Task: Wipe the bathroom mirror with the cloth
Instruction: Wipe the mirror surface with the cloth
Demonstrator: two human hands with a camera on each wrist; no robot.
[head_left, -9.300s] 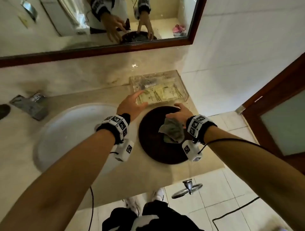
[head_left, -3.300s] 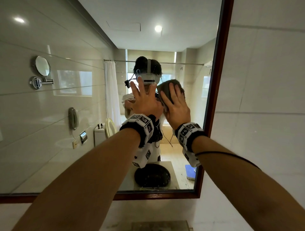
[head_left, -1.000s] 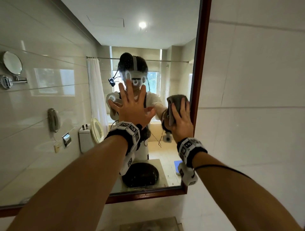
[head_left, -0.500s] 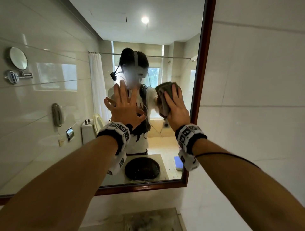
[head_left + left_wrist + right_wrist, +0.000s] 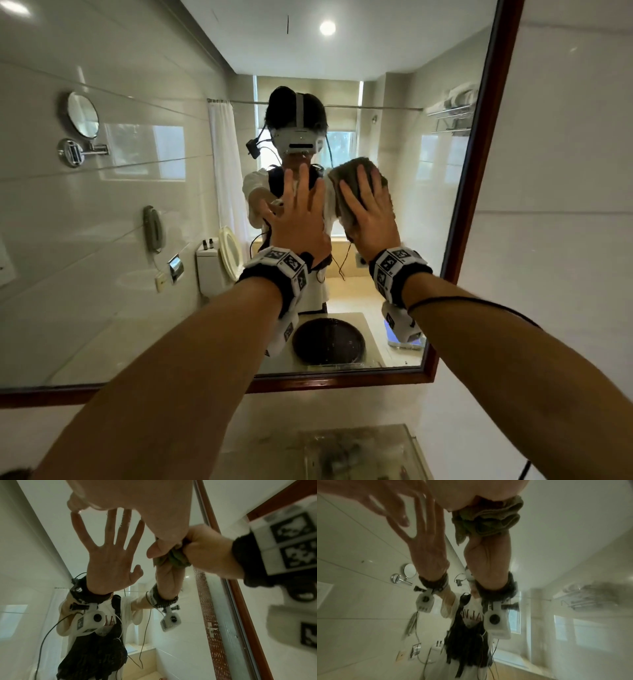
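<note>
- The left hand (image 5: 297, 219) lay flat on the mirror (image 5: 113, 274), fingers spread, just left of the right hand (image 5: 371, 219).
- The right hand pressed the cloth (image 5: 346, 178) against the glass, near the mirror's right frame (image 5: 479, 137).
- A clear tray (image 5: 342, 452) sat below the mirror.
- The tiled wall (image 5: 555, 274) lay right of the frame.

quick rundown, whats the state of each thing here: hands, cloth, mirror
left hand: fingers spread and straight, held up at the glass
right hand: pressing the cloth flat to the glass
cloth: bunched between palm and mirror
mirror: hung on the wall, speckled along its right frame edge
</note>
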